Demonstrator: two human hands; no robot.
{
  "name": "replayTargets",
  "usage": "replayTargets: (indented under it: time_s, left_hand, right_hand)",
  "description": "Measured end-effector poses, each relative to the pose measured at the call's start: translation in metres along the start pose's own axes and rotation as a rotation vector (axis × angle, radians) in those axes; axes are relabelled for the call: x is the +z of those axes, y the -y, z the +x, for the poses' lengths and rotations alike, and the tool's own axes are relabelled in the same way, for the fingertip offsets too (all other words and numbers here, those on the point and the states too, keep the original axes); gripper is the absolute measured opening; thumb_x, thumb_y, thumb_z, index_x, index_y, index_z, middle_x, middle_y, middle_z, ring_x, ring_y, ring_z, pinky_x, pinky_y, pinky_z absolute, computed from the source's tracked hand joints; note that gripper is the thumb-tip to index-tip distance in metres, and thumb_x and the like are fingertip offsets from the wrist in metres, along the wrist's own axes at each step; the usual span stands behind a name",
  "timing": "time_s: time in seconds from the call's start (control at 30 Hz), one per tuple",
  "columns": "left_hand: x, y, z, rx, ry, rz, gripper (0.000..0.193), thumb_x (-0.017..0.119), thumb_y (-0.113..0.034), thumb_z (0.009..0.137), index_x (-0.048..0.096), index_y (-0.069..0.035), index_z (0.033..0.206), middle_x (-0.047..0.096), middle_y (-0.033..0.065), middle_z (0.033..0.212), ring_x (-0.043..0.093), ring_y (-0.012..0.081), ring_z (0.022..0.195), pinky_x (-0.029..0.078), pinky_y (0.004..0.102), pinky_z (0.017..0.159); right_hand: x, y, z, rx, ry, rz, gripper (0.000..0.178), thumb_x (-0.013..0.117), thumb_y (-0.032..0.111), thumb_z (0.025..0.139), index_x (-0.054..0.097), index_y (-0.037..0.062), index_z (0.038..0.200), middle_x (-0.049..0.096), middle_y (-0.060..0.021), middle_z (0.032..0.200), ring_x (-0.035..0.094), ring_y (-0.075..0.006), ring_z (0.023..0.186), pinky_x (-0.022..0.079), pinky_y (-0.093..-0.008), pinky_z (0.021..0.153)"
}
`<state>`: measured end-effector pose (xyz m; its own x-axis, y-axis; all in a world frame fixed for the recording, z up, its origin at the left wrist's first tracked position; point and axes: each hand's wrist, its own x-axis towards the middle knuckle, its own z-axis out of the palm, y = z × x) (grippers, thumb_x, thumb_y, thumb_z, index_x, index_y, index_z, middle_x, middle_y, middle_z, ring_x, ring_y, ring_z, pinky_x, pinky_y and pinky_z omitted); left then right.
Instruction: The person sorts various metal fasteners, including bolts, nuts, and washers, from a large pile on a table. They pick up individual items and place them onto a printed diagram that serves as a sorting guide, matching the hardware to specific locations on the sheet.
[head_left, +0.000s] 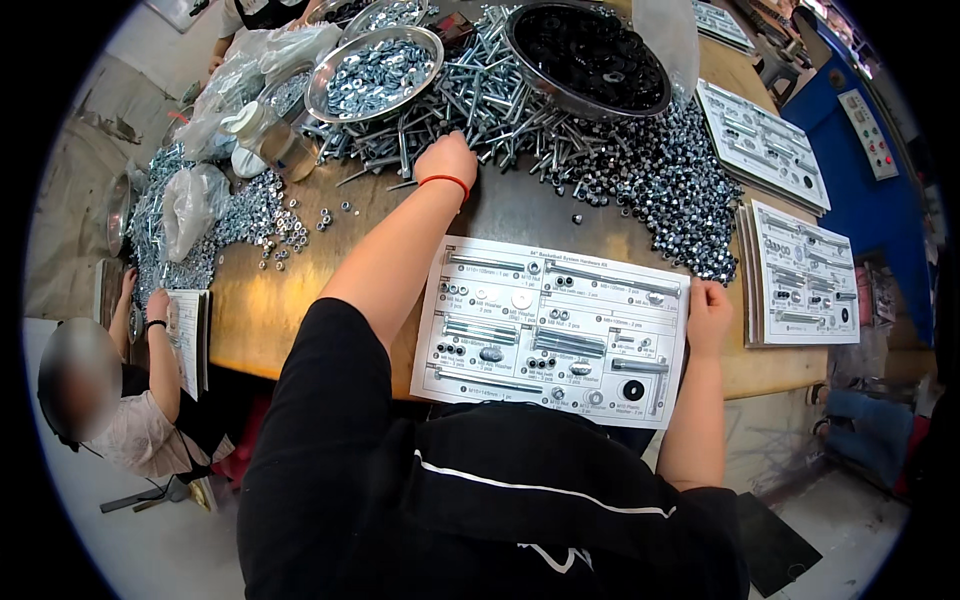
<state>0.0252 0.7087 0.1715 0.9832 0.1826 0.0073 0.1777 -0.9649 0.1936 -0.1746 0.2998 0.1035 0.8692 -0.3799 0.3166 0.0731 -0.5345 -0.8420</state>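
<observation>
My left hand (447, 162), with a red band at the wrist, reaches forward to the near edge of a heap of long silver bolts (480, 100). Its fingers curl down among the bolts, and whatever they grip is hidden. Close to my body, my right hand (708, 308) is closed on the right edge of a white printed card (550, 330). Pictures of bolts, nuts and washers cover the card, which lies tilted at the table's near edge. Beyond my left hand stands a steel bowl of silver washers (375, 78).
A steel bowl of black washers (585, 60) stands far right, above a spread of small nuts (680, 190). Card stacks (800, 270) lie along the right side. Plastic bags (235, 90), a clear jar (275, 140) and more nuts (285, 225) are left. Another person (140, 400) works at lower left.
</observation>
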Motion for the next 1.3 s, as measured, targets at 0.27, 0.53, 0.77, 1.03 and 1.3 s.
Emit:
replayTargets:
  time_s: [0.27,0.53,0.77,1.03,1.3]
  left_hand:
    - [-0.024,0.009,0.001,0.147,0.106,0.096,0.033,0.043,-0.026,0.095,0.068,-0.006,0.105,0.07,0.0174,0.104,0.068,0.0356,0.096,0.053,0.0463,0.083]
    - [-0.072,0.069,-0.044,0.269,0.149,-0.086,0.039,0.044,-0.035,0.094,0.063,-0.002,0.097,0.066,0.0235,0.098,0.063,0.0412,0.094,0.048,0.0484,0.083]
    - [-0.109,0.025,-0.122,0.582,0.25,-0.448,0.036,0.047,-0.032,0.097,0.056,0.0,0.084,0.058,0.0219,0.076,0.055,0.0394,0.071,0.045,0.0443,0.067]
    - [-0.099,-0.047,-0.167,0.841,0.299,-0.551,0.024,0.058,-0.021,0.094,0.062,0.001,0.088,0.058,0.0137,0.073,0.054,0.0258,0.065,0.044,0.0358,0.062]
    - [-0.069,-0.047,-0.159,0.678,0.005,-1.107,0.018,0.069,-0.01,0.09,0.073,-0.001,0.106,0.07,0.0028,0.095,0.058,0.0074,0.08,0.047,0.0218,0.07]
  right_hand:
    - [-0.002,0.006,-0.002,-0.024,0.0,-0.075,0.019,0.064,0.011,0.09,0.062,-0.0026,0.077,0.057,-0.0071,0.072,0.053,-0.0165,0.067,0.043,-0.0295,0.064]
    - [-0.012,0.003,0.007,0.077,-0.003,0.019,0.022,0.066,0.016,0.092,0.063,-0.0032,0.08,0.06,-0.0056,0.072,0.054,-0.0125,0.07,0.043,-0.0282,0.064]
    - [0.016,0.161,0.01,-0.346,0.357,0.01,0.036,0.069,0.006,0.082,0.064,0.0066,0.117,0.061,-0.0114,0.115,0.063,-0.0217,0.093,0.053,-0.0294,0.075]
    - [0.035,0.177,0.002,-0.578,0.278,0.04,0.018,0.067,0.002,0.083,0.069,0.0022,0.101,0.068,-0.0108,0.094,0.065,-0.027,0.088,0.053,-0.033,0.077]
    - [-0.024,0.098,-0.024,-0.077,0.337,-0.039,0.016,0.065,0.003,0.086,0.07,0.0008,0.101,0.067,-0.0108,0.089,0.063,-0.025,0.078,0.049,-0.0321,0.071]
